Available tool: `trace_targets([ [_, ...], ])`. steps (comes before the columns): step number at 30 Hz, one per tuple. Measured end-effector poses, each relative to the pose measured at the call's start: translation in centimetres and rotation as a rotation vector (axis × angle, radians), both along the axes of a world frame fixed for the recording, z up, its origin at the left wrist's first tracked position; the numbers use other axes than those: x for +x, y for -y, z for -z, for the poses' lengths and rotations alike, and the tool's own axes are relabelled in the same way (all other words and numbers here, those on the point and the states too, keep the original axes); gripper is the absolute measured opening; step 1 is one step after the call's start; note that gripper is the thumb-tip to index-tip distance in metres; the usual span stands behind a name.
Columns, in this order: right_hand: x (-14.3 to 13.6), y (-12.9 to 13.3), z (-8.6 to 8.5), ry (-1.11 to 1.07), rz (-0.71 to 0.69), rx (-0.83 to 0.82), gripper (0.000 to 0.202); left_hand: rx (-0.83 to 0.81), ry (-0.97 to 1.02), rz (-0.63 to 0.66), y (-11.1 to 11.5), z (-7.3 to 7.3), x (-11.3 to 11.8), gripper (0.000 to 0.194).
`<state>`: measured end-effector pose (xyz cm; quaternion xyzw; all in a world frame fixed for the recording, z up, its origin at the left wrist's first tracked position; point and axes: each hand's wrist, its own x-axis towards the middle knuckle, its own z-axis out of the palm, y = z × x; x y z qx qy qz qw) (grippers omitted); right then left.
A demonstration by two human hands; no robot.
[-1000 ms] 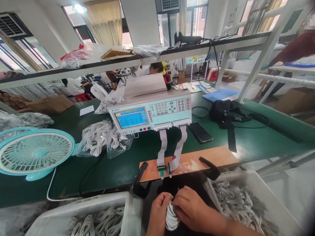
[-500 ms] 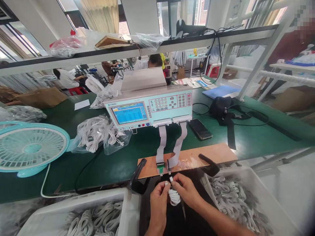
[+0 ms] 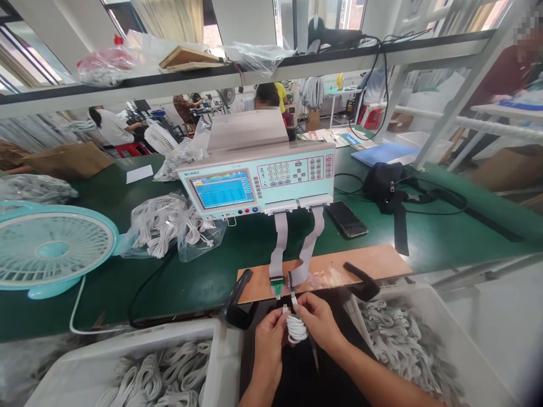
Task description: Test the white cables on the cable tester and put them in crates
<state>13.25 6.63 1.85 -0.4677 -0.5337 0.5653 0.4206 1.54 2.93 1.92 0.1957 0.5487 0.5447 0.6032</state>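
Observation:
A coiled white cable [image 3: 297,329] hangs between my hands just off the front edge of the bench. My left hand [image 3: 270,330] pinches one of its plugs, whose tip points up below the green connector board [image 3: 278,288]. My right hand [image 3: 318,317] grips the other plug, which meets the small connector [image 3: 292,285] beside that board; whether it is fully seated I cannot tell. Grey ribbon cables [image 3: 279,243] run from both connectors up to the tester [image 3: 297,189], which has a lit blue screen.
White bins of coiled cables stand at left [image 3: 229,356] and right [image 3: 456,328]. Black clamps [image 3: 240,299] hold an orange-brown board [image 3: 382,261] on the green bench. A turquoise fan [image 3: 53,249], bagged cables [image 3: 159,223], a phone [image 3: 347,219] and a black pouch [image 3: 384,183] lie around.
My left hand has shifted slightly left, and its plug now stands upright, apart from the other plug. My right hand has moved its plug up to the small connector. The view has tilted slightly.

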Motion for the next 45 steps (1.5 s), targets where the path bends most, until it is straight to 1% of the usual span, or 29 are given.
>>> trace_targets([
  [3,0.0,0.0,-0.2,-0.011,0.007,-0.026,0.026,0.019,-0.054,0.058,-0.1,0.0,-0.3,0.042],
  [5,-0.1,-0.1,-0.4,-0.036,0.019,-0.056,0.027,0.045,-0.125,0.123,-0.2,0.0,-0.9,0.039],
  [8,-0.5,-0.1,-0.9,-0.125,0.028,-0.169,0.031,0.116,-0.263,0.260,-0.4,0.0,-1.9,0.038],
  [10,-0.7,-0.2,-1.2,-0.190,0.049,-0.241,0.034,0.194,-0.345,0.296,-0.6,0.1,-2.5,0.035],
  [12,-1.0,-0.1,-1.4,-0.246,0.076,-0.281,0.035,0.257,-0.419,0.261,-0.7,0.4,-2.7,0.031],
  [14,-1.2,-0.1,-1.5,-0.288,0.089,-0.300,0.034,0.267,-0.475,0.197,-0.7,0.8,-2.6,0.029],
  [16,-1.3,0.0,-1.5,-0.302,0.099,-0.304,0.033,0.252,-0.495,0.140,-0.7,1.1,-2.4,0.030],
  [19,-1.5,0.1,-1.4,-0.283,0.119,-0.294,0.033,0.248,-0.480,0.091,-0.6,1.1,-1.9,0.030],
  [23,-1.8,0.1,-1.4,-0.242,0.135,-0.263,0.034,0.255,-0.452,0.083,-0.5,0.6,-1.5,0.029],
  [27,-1.8,0.0,-1.7,-0.235,0.148,-0.266,0.035,0.266,-0.451,0.090,-0.6,0.1,-1.6,0.030],
  [31,-1.6,-0.1,-2.0,-0.264,0.119,-0.341,0.035,0.273,-0.444,0.169,-0.9,0.0,-2.0,0.030],
  [33,-1.5,-0.2,-2.0,-0.274,0.111,-0.359,0.035,0.275,-0.470,0.188,-1.0,0.0,-2.2,0.030],
  [38,-1.2,-0.3,-1.7,-0.279,0.076,-0.344,0.034,0.281,-0.524,0.106,-0.8,-0.2,-1.9,0.029],
  [41,-1.0,-0.3,-1.7,-0.283,0.045,-0.338,0.034,0.269,-0.477,0.048,-0.6,-0.1,-1.4,0.028],
  [45,-0.9,-0.4,-1.9,-0.292,0.040,-0.333,0.034,0.245,-0.392,-0.039,-0.8,0.7,-0.5,0.027],
])
